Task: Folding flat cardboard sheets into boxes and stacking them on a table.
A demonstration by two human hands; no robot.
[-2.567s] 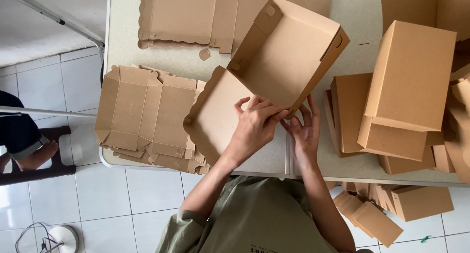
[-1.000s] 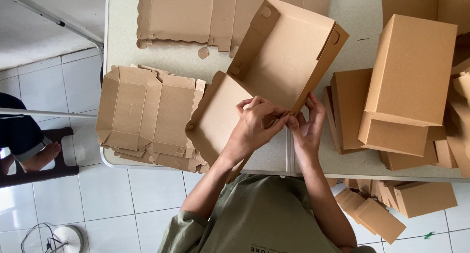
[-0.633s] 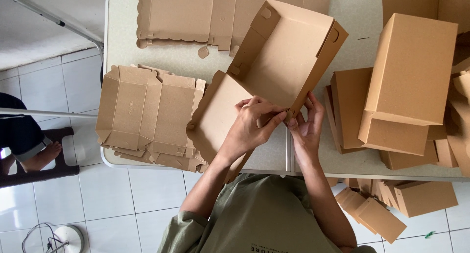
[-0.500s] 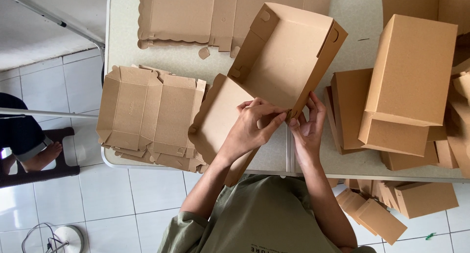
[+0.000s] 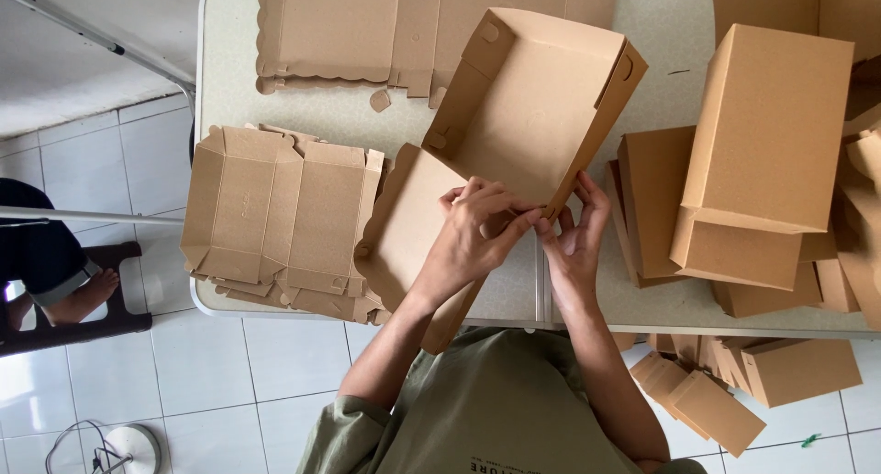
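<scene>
The half-folded cardboard box (image 5: 528, 107) sat tilted near the middle of the surface (image 5: 312, 116), its open tray facing up and its lid flap hanging toward 7 o'clock. Both hands met at its near corner: the left hand (image 5: 473, 240) had its grip pinched on the box wall edge, and the right hand (image 5: 576, 240) was pressed against the same corner with fingers half curled. Honestly the risk looked like the tab creasing or tearing if shoved in crooked, or the wall popping back open. The stack of flat blanks (image 5: 275, 222) at 9 o'clock overhung the surface edge and could've slid off if bumped; the finished boxes (image 5: 766, 134) at 3 o'clock sat close too.
</scene>
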